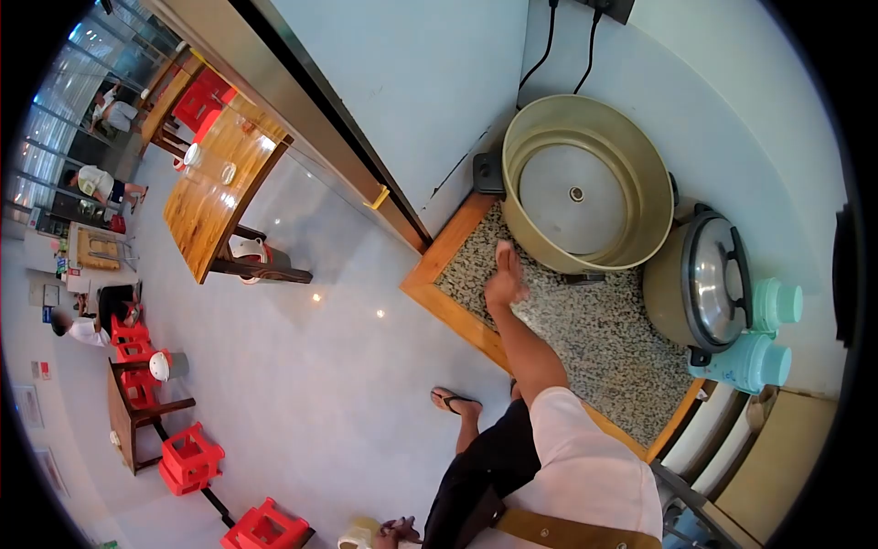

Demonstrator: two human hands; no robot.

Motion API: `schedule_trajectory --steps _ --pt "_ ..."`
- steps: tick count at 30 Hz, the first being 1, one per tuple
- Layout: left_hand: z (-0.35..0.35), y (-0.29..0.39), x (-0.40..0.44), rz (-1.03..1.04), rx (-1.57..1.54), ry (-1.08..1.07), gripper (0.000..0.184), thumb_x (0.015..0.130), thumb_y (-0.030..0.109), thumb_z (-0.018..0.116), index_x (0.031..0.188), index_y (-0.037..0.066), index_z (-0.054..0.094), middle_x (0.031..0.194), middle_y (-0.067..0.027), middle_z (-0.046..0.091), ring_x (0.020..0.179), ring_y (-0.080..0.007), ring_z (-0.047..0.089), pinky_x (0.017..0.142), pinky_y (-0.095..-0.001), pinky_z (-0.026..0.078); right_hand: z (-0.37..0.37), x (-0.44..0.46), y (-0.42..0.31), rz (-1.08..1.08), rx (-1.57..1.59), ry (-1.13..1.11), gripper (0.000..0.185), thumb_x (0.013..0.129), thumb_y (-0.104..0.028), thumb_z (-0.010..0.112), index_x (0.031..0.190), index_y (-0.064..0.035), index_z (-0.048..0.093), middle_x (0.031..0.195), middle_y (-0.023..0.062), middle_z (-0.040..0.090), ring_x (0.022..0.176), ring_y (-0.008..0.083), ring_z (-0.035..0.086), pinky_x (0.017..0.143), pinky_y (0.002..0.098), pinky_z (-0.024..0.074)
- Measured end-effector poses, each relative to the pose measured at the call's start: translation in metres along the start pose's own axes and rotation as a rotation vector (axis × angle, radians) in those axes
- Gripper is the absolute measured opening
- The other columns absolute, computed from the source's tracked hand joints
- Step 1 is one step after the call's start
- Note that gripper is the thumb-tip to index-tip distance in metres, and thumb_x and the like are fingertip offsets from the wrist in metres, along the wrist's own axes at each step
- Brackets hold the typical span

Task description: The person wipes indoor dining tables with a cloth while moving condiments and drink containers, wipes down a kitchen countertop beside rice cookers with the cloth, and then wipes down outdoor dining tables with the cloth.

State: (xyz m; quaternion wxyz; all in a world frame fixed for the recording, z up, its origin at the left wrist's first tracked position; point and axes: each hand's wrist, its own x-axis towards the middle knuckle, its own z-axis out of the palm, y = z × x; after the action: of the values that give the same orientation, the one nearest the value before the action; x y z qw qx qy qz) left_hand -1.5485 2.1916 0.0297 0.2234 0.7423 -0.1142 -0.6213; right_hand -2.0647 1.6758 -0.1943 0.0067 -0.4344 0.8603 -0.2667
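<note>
My right hand [505,282] reaches over the speckled stone counter [585,320] beside a large round pot [654,206]. Its fingers are stretched out and slightly blurred, and I see nothing held in them. Without a lid, the gold-coloured pot shows a flat grey disc with a central knob at its bottom. At the lower edge of the picture, my left hand [399,529] has its fingers curled at a pale yellow container [358,532], partly cut off by the frame.
A lidded rice cooker [700,279] and turquoise flasks [773,361] stand right of the pot. Black cords [549,46] hang behind it. Across the floor are wooden tables [215,201], red stools [192,457], a bin [167,366] and several people, one seated [87,325].
</note>
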Motion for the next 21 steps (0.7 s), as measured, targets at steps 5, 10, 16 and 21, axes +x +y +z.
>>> schedule_trajectory --steps 5,10,16,21 --pt "-0.012 0.081 0.024 0.246 0.106 -0.001 0.075 0.088 0.042 0.07 0.134 -0.011 0.044 0.101 -0.0236 0.068 0.079 -0.032 0.071 0.066 -0.0448 0.063 0.027 0.063 -0.062 -0.108 0.112 -0.256 0.05 0.093 -0.004 0.057 0.143 -0.0099 0.053 0.148 0.0135 0.049 0.137 0.032 0.044 0.113 0.0499 0.0307" --pt "0.029 0.126 0.021 0.032 0.157 0.023 0.049 0.086 0.027 0.07 0.118 -0.008 0.061 0.094 -0.0173 0.072 0.078 -0.0283 0.071 0.075 -0.0398 0.059 -0.06 -0.049 -0.072 -0.489 0.244 -0.546 0.042 0.097 -0.009 0.052 0.138 -0.0176 0.058 0.143 0.0082 0.055 0.131 0.0294 0.051 0.11 0.0604 0.0302" --pt "-0.003 0.112 0.038 0.032 0.054 -0.08 0.059 0.08 0.02 0.074 0.121 -0.016 0.05 0.093 -0.0218 0.071 0.079 -0.0285 0.073 0.072 -0.0398 0.062 -0.222 -0.139 0.061 -0.301 0.195 -0.459 0.039 0.088 -0.016 0.068 0.127 -0.0178 0.067 0.133 0.0074 0.065 0.122 0.0269 0.06 0.107 0.0376 0.0425" --pt "0.006 0.09 0.018 0.119 0.063 0.158 0.055 0.083 0.021 0.068 0.121 -0.015 0.052 0.095 -0.0203 0.072 0.081 -0.0267 0.072 0.076 -0.0375 0.06 -0.229 -0.163 0.166 1.095 0.662 -0.131 0.048 0.103 -0.031 0.045 0.143 -0.0039 0.05 0.139 0.0113 0.059 0.125 0.0265 0.056 0.106 0.0379 0.0407"
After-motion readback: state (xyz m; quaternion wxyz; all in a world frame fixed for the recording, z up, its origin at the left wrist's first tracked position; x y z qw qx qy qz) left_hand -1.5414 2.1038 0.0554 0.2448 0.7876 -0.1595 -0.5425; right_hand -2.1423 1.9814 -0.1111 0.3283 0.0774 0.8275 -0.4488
